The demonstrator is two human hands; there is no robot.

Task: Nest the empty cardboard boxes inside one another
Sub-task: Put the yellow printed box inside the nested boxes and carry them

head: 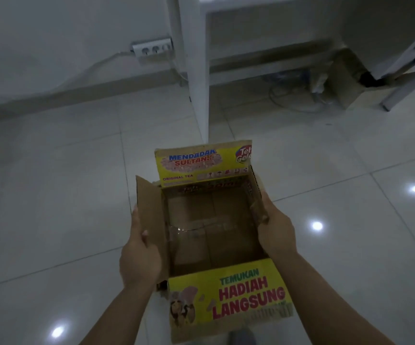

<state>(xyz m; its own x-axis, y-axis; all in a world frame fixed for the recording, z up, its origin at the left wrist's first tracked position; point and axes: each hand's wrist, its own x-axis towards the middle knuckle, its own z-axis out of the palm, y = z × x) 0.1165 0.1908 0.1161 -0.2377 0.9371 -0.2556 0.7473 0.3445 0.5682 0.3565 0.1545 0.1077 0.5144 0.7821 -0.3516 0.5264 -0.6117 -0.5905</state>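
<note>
An open, empty cardboard box [213, 220] with yellow printed flaps is held above the tiled floor in front of me. Its far flap stands up and its near flap folds toward me. My left hand [139, 250] grips the brown left flap, thumb on the inner face. On the opposite side, my right hand [276, 227] clasps the right wall of the box. Clear tape glints on the brown bottom inside. A second brown cardboard box [345, 78] stands far back under the white table on the right.
A white table leg panel [196, 70] rises just beyond the held box. A power strip [151, 47] hangs on the wall at the back left, with cables [291, 95] lying under the table. Glossy white floor tiles [52, 195] spread to both sides.
</note>
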